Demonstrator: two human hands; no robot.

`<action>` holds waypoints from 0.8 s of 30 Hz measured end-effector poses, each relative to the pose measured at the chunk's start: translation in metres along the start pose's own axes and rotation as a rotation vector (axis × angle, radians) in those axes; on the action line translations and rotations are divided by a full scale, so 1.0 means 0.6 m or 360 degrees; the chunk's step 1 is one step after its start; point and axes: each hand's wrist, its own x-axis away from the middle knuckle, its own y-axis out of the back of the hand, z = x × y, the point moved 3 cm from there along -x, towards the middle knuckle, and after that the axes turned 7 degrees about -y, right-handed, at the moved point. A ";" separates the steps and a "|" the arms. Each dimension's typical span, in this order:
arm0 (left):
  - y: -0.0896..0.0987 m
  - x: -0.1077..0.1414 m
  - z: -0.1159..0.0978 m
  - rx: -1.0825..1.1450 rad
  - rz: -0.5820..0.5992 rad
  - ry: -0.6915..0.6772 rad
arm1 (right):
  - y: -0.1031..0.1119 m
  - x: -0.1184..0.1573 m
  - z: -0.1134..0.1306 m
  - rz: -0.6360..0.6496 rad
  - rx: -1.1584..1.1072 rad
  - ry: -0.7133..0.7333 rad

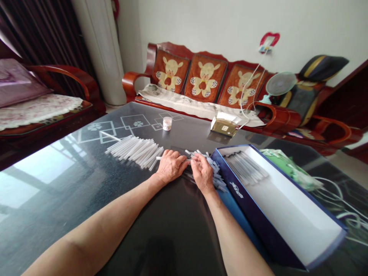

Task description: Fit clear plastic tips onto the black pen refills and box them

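My left hand (171, 167) is closed around a thin white tube (158, 158), whose end sticks out on the left. Close beside it, my right hand (202, 172) has its fingers pinched together at the tube's other side; what lies between them is too small to make out. Left of my hands, a pile of long white tubes (133, 151) lies side by side on the table. Behind and right of my right hand is a heap of shorter, greyish pieces (217, 172), partly covered by that hand. Dark-tipped clear tubes (247, 167) fill the far end of a blue box (287, 207).
On the dark glossy table (71, 191) stand a small white cup (167, 124) and a tissue pack (223, 125). Right of the box lie a green plastic bag (290, 166) and a white cable (352, 218). A wooden sofa (138, 78) with cushions is behind.
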 end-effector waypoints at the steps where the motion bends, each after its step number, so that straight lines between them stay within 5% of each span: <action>1: 0.000 0.000 -0.001 0.0000 -0.0001 -0.0004 | 0.003 -0.001 0.001 -0.0051 0.0053 -0.0005; 6: 0.001 -0.001 -0.003 -0.0005 0.0008 -0.0021 | 0.006 -0.005 0.000 -0.0077 0.0325 0.0068; 16: 0.000 0.000 -0.002 -0.0019 0.0005 -0.0010 | -0.002 -0.002 -0.004 -0.0025 0.0061 0.0009; 24: -0.003 -0.001 -0.002 -0.0036 0.0013 -0.0023 | 0.002 -0.004 -0.006 -0.0024 0.0251 0.0046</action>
